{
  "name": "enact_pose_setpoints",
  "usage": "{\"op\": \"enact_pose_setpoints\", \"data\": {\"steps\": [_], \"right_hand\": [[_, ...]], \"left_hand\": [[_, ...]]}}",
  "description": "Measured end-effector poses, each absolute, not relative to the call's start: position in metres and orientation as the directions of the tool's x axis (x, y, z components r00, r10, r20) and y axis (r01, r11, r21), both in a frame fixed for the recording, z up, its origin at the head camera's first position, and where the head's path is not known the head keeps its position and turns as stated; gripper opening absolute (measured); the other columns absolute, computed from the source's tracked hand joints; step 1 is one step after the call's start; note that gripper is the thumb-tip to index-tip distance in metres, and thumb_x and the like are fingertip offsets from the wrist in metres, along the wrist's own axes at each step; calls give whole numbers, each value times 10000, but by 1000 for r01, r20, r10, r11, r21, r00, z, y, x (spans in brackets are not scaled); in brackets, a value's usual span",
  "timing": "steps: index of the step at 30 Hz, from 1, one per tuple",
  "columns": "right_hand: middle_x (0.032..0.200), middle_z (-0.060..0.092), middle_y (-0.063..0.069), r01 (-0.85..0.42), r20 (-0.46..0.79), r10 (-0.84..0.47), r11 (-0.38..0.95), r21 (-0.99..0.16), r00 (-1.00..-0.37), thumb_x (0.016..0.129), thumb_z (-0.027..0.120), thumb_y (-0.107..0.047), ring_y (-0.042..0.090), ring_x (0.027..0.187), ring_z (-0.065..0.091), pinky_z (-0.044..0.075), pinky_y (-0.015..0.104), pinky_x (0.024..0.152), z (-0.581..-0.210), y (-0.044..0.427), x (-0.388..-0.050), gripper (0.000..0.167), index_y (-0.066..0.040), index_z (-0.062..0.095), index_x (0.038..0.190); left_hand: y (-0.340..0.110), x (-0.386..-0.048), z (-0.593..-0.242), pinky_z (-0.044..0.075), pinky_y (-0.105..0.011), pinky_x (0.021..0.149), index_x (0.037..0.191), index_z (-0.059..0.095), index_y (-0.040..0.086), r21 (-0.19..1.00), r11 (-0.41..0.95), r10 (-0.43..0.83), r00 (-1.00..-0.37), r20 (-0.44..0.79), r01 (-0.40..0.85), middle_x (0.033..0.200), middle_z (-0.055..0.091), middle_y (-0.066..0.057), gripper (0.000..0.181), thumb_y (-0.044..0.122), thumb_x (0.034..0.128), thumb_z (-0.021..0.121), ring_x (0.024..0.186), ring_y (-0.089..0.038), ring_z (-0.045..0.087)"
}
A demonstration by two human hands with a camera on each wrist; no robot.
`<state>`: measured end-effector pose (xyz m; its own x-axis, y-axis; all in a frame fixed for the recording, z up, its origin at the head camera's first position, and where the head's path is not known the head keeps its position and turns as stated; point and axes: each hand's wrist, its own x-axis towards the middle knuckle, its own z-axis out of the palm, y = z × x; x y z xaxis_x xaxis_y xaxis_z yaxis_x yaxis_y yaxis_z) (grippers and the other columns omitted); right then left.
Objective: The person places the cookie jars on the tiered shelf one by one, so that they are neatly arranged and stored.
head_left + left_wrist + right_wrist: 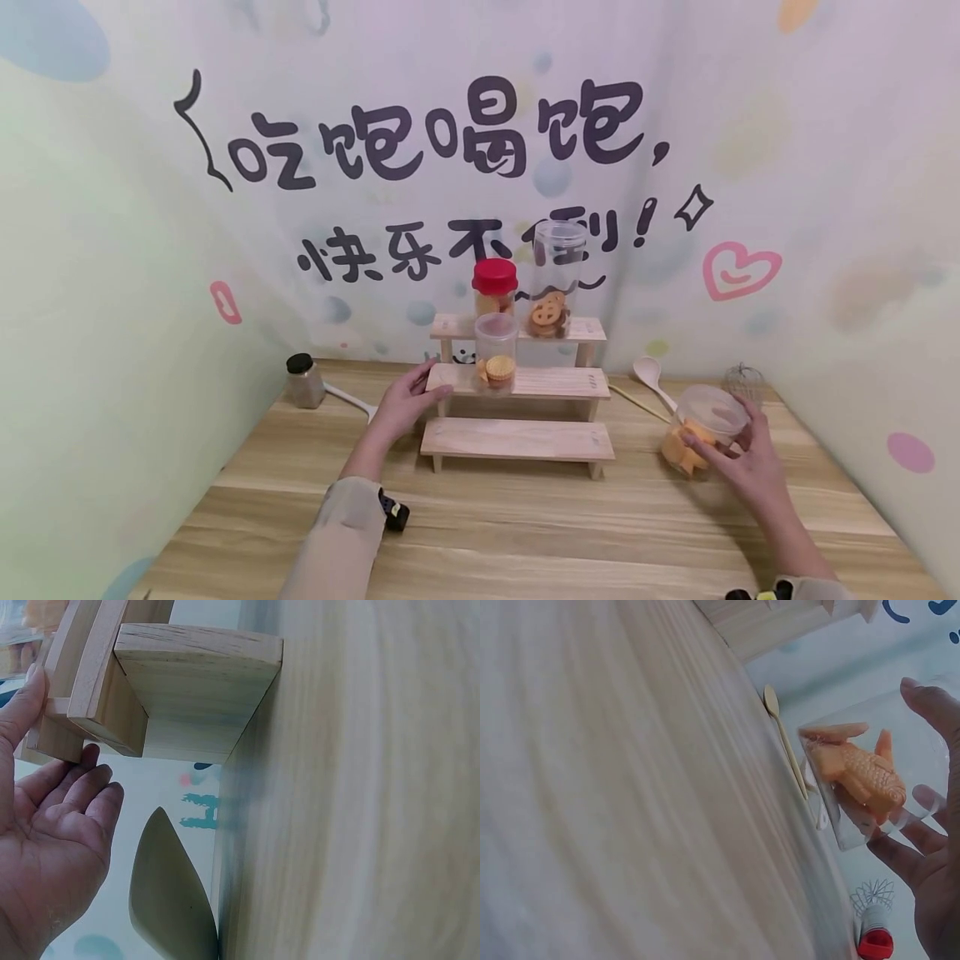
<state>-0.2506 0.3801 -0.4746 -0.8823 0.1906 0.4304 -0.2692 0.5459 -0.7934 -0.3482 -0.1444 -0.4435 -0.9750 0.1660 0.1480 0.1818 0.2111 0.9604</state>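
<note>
My right hand (757, 467) grips a clear round jar (708, 408) of orange fish-shaped pieces (866, 776), lifted above the table and slightly tilted. To the left, my left hand (405, 404) holds the left end of the middle tier of a stepped wooden stand (517, 437), thumb on the board and fingers around its end. On that tier is a clear jar with round biscuits (498, 371). A red-lidded jar (495, 279) and a tall clear jar of brown biscuits (553, 317) stand on the top tier.
A black-capped jar (306, 387) and a pale utensil handle (348, 398) are at the table's back left. Behind the right hand lie a white spoon (648, 371), a wooden spoon (786, 746) and a red-handled whisk (874, 922). A printed wall curtain (420, 67) closes the back.
</note>
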Motion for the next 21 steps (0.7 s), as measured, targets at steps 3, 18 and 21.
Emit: {"op": "enact_pose_setpoints", "data": {"steps": [3,18,21], "right_hand": [[1370,459,229,-269,429,182,553,-788,-885,848,833,-133,-149,1059,461,507,67,794,-472,380,-250,996,-280,195,1598],[1287,539,148,-297,482,168,603,-740,-860,835,849,-165,-124,1023,535,527,84,715,-438,375,-255,963,-255,251,1584],[1303,536,127,-284,481,174,620,-731,-860,841,848,-233,-112,1037,520,511,75,700,-421,370,-259,970,-324,231,1585]], "left_hand": [[-144,-348,-443,405,-399,1119,1565,377,133,960,213,166,-975,148,182,1599,344,-140,838,404,883,782,1442,-287,378],[-145,-347,-443,395,-392,1126,1564,379,135,957,229,163,-976,143,179,1599,347,-128,837,423,885,774,1442,-278,379],[-144,-348,-443,395,-397,1127,1565,375,124,957,229,157,-977,141,175,1598,348,-131,836,406,888,777,1442,-281,380]]}}
